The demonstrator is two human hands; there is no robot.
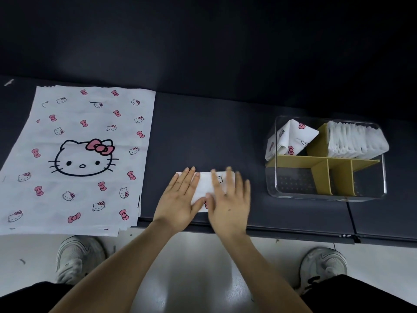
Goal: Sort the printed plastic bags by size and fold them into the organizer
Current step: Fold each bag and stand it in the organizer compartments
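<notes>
Folded bag (206, 185) flat on dark counter (203, 132), left of the clear organizer (327, 195). Left hand (178, 199) and right hand (228, 199) press it, fingers straight, flat, gripping nothing. Organizer: folded bags (356, 141) in back-right compartment, bigger folded bag (291, 137) back-left. Stack of large flat bags (79, 154) far left of organizer.

Folded bag (205, 186) mostly under left hand (178, 199) and motion-blurred right hand (228, 206); bag stack (90, 193) cut off at left edge.
</notes>
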